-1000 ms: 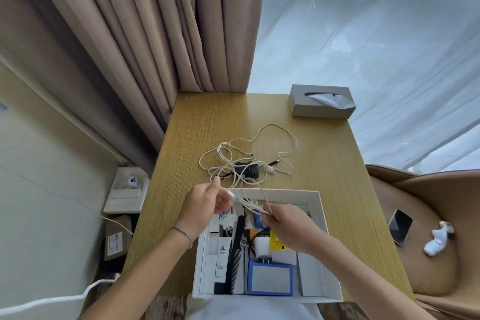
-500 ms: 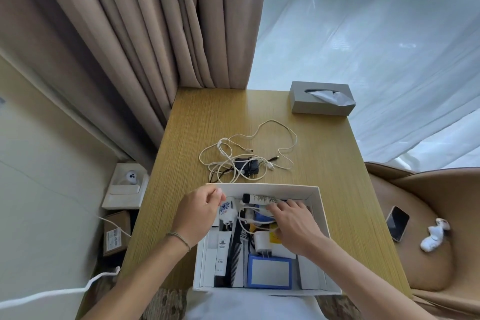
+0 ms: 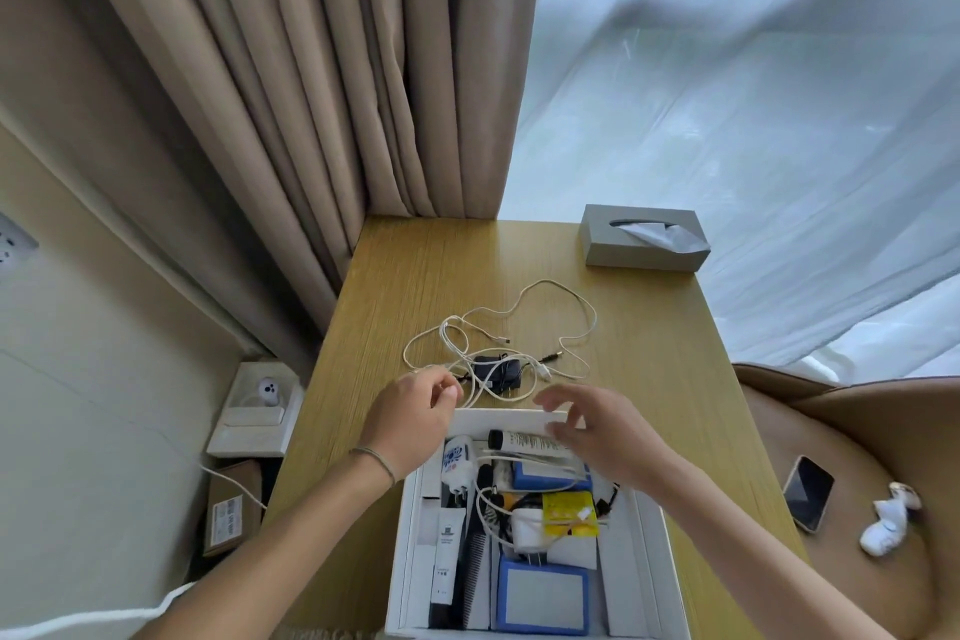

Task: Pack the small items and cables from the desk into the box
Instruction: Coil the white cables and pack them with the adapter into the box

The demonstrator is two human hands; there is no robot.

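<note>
1. Printed lines run along the white tube [image 3: 535, 443] with a black cap at the far end of the white box [image 3: 410, 530], and along the narrow black-and-white tube [image 3: 447, 564] at its 9 o'clock side; neither can be read. A white bottle [image 3: 457, 457] carries a blue pattern, and the yellow packet [image 3: 569, 509] has print that cannot be made out.
2. A carton [image 3: 228, 509] on the floor at the desk's 9 o'clock bears a label, illegible.
3. The left hand [image 3: 415, 418] hovers at the box's far left corner with fingers loosely curled; whether it pinches the white cables [image 3: 519, 327] cannot be told.
4. The right hand [image 3: 602, 431] is spread with relaxed fingers above the box's far rim, gripping nothing, and hides part of the white tube.
5. The white cables and a black adapter [image 3: 493, 374] lie tangled on the desk [image 3: 415, 265] at the box's 12 o'clock.
6. The box's near edge is cut off by the frame.
</note>
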